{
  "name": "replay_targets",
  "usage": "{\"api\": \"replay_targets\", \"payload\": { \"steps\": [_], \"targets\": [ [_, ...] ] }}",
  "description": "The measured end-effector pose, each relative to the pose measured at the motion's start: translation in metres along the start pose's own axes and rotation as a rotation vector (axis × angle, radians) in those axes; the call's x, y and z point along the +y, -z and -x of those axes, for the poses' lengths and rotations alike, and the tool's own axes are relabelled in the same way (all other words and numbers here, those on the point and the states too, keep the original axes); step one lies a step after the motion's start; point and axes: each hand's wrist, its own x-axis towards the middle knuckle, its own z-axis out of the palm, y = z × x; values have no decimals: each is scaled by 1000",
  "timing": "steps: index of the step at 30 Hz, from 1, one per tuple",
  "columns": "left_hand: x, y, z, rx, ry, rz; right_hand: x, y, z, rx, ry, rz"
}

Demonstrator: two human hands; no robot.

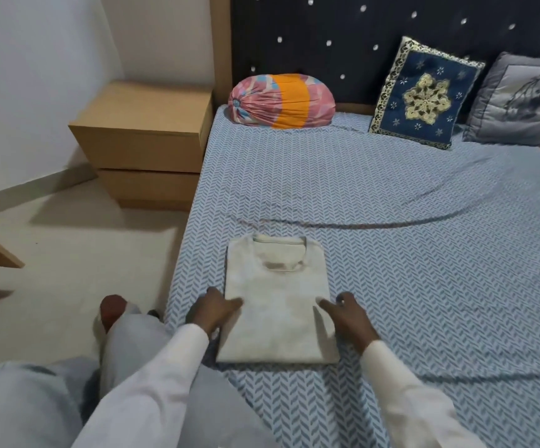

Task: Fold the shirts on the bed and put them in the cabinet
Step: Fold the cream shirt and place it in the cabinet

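The folded shirt (275,302) lies by the bed's (391,286) left edge, with the left hand (215,310) and right hand (347,315) resting loosely spread fingers on its 2 sides, probably to lift it unrumpled.

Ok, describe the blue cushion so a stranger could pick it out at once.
Start at the dark studded headboard behind the bed. Against it, the blue cushion stands in the middle of a row of three. Unlike the pink-and-orange bolster on its left and the grey cushion on its right, it bears a gold snowflake.
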Motion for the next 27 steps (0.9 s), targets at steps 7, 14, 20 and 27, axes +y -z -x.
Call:
{"api": "replay_targets", "payload": {
  "steps": [7,14,20,27],
  "targets": [
    [-10,-15,63,-177,-39,-248,37,-5,28,-251,44,134],
    [-15,-11,70,-182,-65,-458,36,-7,37,-232,42,247],
    [-15,-17,71,-39,-42,-540,37,4,46,-197,32,505],
    [17,-34,78,145,-487,-380,-1,-52,51,161,614,438]
  ]
}}
